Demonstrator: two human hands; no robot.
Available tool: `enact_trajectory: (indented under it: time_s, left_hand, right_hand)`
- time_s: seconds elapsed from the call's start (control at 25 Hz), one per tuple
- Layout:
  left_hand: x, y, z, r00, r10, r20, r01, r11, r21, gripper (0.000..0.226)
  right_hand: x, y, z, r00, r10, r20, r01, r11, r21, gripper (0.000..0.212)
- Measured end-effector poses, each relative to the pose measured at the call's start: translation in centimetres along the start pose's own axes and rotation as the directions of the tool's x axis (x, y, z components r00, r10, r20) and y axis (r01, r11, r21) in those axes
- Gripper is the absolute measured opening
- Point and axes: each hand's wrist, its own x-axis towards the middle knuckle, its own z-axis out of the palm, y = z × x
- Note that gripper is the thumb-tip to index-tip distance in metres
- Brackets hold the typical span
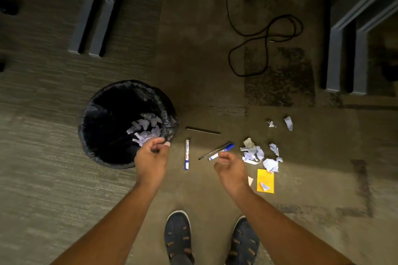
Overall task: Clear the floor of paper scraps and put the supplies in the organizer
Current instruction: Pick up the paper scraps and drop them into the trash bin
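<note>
Left grip: the left hand (pixel 151 157) hangs over the near rim of the round bin lined with a black plastic bag (pixel 92 112), fingers loosely curled apart, nothing seen in them.
Right grip: the right hand (pixel 231 168) hovers over the carpet, fingers half curled and apart, empty.
Binned paper: white crumpled scraps (pixel 146 127) lie inside the bin, just beyond the left grip.
Loose paper: a cluster of crumpled white paper scraps (pixel 259 155) sits on the floor just right of the right grip; two small bits (pixel 288 122) lie farther beyond it.
Note: a yellow square sticky pad (pixel 265 180) lies right of the right wrist, with a scrap on it.
Markers: one white-and-blue marker (pixel 186 154) lies between the two grips; a second blue-capped marker (pixel 221 151) and a thin dark pen (pixel 210 153) lie at the right grip's fingertips.
Stick: a thin dark rod (pixel 202 131) lies beyond the markers.
</note>
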Motion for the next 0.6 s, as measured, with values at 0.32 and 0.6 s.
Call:
enact_trajectory:
  time_s: [0.32,0.6]
  left_hand:
    - [-3.1,-5.1,16.1,0.921,0.030,0.388,-0.201,0.890,0.409,0.042]
    - [-0.4,-8.1,31.1,0.706,0.030,0.708,-0.537,0.674,0.507,0.089]
  right_hand:
    - [7.8,11.8,-11.4,0.992,0.043,-0.121,-0.085,0.929,-0.361,0.061]
    - [19.2,19.0,-16.1,0.975,0.166,-0.150,-0.219,0.839,-0.498,0.089]
